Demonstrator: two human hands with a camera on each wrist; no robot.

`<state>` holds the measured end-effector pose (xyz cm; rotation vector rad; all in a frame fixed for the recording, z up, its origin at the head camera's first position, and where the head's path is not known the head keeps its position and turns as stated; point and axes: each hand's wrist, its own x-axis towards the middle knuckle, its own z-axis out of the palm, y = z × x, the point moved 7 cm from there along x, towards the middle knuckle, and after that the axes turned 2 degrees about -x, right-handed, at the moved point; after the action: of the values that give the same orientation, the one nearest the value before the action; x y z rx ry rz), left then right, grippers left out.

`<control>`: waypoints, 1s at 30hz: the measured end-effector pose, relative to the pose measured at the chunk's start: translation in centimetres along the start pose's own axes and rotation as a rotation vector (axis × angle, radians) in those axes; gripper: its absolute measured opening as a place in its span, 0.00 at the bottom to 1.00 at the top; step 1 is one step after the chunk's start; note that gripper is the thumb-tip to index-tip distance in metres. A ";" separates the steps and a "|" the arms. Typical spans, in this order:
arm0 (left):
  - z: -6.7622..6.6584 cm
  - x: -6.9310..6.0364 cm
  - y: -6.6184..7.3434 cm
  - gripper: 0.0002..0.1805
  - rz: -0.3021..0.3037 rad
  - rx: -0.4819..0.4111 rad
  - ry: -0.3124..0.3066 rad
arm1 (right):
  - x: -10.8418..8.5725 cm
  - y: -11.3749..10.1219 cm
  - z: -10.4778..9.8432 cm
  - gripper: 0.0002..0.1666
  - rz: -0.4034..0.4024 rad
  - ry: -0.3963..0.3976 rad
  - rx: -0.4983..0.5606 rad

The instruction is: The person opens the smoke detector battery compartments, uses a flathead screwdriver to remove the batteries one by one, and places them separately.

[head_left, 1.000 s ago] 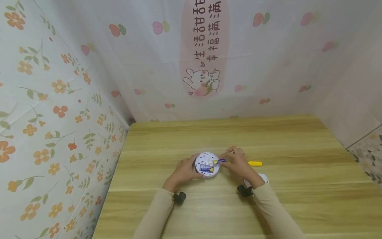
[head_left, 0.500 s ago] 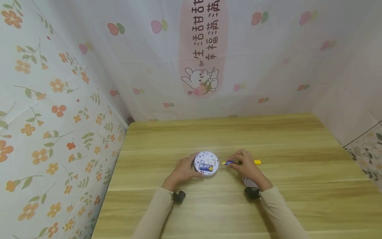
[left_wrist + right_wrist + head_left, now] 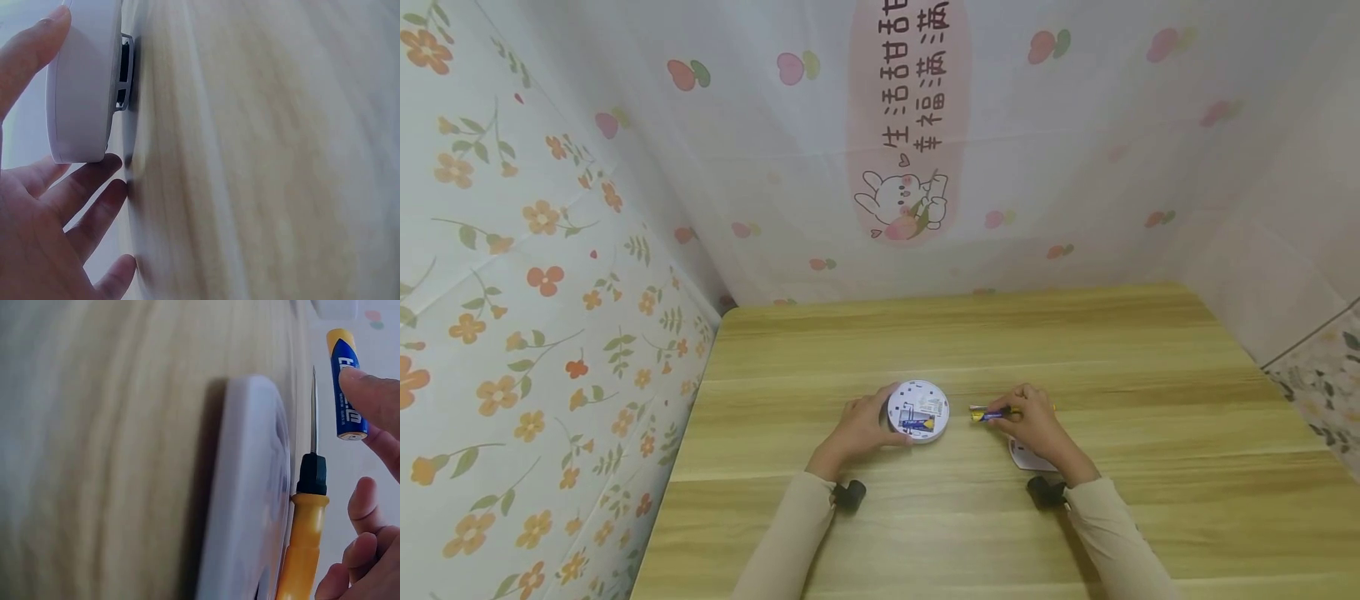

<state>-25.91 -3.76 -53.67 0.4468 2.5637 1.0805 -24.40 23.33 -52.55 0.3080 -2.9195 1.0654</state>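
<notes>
pinching battery (image 3: 342, 360) at tips of right hand (image 3: 1032, 425); left hand (image 3: 862, 425) gripping round device (image 3: 925, 395).

two batteries (image 3: 917, 423) (image 3: 345, 403), one device (image 3: 919, 393), one cover (image 3: 244, 487), one screwdriver (image 3: 305, 531)

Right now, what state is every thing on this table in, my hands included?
Round white plastic device: uncovered, open side up
Blue-and-yellow cylindrical battery: lying inside the device
Second blue-and-yellow cylindrical battery: outside the device, held
Yellow-handled metal screwdriver: lying on the wood-grain table
Flat white plastic piece: lying beside the screwdriver
Left hand: gripping the device's side
Right hand: pinching the second battery
</notes>
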 end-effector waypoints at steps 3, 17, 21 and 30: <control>0.0 0.0 0.0 0.56 -0.002 -0.007 0.001 | -0.1 0.1 0.1 0.08 0.009 -0.011 -0.006; 0.1 0.1 -0.1 0.56 0.012 0.009 0.003 | -0.3 0.3 0.4 0.08 0.070 -0.058 -0.013; 0.0 0.1 0.0 0.56 0.010 0.005 0.003 | -0.4 0.4 0.5 0.09 0.072 -0.069 -0.014; 0.0 0.1 0.0 0.56 0.014 0.000 0.002 | -0.5 0.3 0.5 0.08 0.070 -0.065 -0.044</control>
<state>-25.97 -3.73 -53.71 0.4646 2.5656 1.0866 -23.97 23.36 -53.14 0.2464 -3.0274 1.0173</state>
